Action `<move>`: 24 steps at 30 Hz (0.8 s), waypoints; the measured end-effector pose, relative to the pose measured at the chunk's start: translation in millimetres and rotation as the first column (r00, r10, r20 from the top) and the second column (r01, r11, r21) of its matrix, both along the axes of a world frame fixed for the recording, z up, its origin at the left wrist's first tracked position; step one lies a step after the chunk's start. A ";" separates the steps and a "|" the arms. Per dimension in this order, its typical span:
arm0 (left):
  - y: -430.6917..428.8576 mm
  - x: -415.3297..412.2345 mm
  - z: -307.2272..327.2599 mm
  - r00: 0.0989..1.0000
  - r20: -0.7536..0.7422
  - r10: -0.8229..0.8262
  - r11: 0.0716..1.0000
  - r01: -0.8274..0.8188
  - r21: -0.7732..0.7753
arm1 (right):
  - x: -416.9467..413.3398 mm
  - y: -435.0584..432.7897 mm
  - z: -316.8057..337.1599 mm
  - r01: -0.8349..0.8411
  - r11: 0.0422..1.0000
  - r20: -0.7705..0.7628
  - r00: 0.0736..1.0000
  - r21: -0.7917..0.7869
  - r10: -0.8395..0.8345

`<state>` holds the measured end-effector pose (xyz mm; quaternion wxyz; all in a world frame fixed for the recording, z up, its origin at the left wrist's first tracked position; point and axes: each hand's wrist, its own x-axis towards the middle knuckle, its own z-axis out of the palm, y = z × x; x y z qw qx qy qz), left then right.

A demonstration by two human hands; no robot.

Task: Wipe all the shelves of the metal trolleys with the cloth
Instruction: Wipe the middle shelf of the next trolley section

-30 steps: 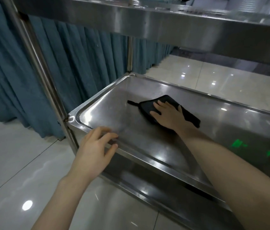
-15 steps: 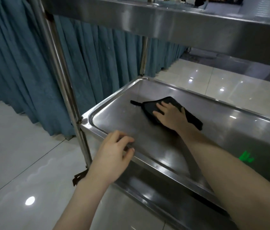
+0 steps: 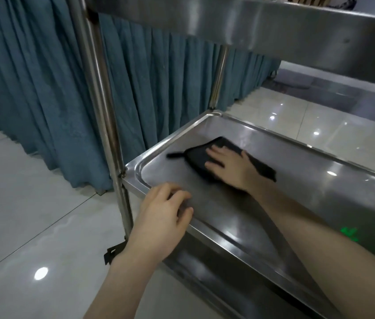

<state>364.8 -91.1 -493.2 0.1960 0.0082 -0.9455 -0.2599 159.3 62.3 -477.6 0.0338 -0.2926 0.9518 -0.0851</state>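
The steel trolley's middle shelf (image 3: 308,203) is a shallow tray with a raised rim. A black cloth (image 3: 195,157) lies flat on it near the left end, with a thin tail pointing left. My right hand (image 3: 230,166) presses on the cloth with its fingers straight and spread. My left hand (image 3: 161,217) grips the shelf's near rim close to the front left corner, fingers curled over the edge and thumb along the front. The top shelf (image 3: 274,31) hangs overhead. Below the front edge the lower shelf (image 3: 216,272) shows only in part.
A round steel post (image 3: 99,100) rises at the trolley's near left corner, and a second post (image 3: 218,77) stands at the far corner. A teal curtain (image 3: 32,88) hangs behind and to the left. Glossy pale floor tiles (image 3: 20,215) lie around the trolley.
My right hand has slid the cloth a little toward the shelf's left rim. My left hand's fingers have curled tighter on the near rim. My view has shifted left.
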 end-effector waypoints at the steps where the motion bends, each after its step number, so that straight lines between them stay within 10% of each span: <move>1: -1.0 0.0 0.0 1.000 0.007 0.000 1.000 0.000 0.001 | -19.2 -3.3 2.1 0.090 0.995 0.015 0.996 0.031 -0.090; 12: -10.4 -20.5 1.7 0.992 -0.006 0.127 0.991 -0.126 0.044 | 68.4 -5.8 -13.4 -0.487 0.866 0.010 0.871 -0.112 0.491; 20: -18.6 -15.9 -0.9 0.992 0.036 0.119 0.989 -0.122 0.079 | -62.3 -55.4 1.5 0.078 0.997 0.004 0.997 0.007 -0.078; 24: -26.0 -15.6 8.0 0.982 -0.051 0.181 0.973 -0.171 0.155 | -11.2 -81.3 -4.0 -0.223 0.975 -0.033 0.974 -0.008 0.222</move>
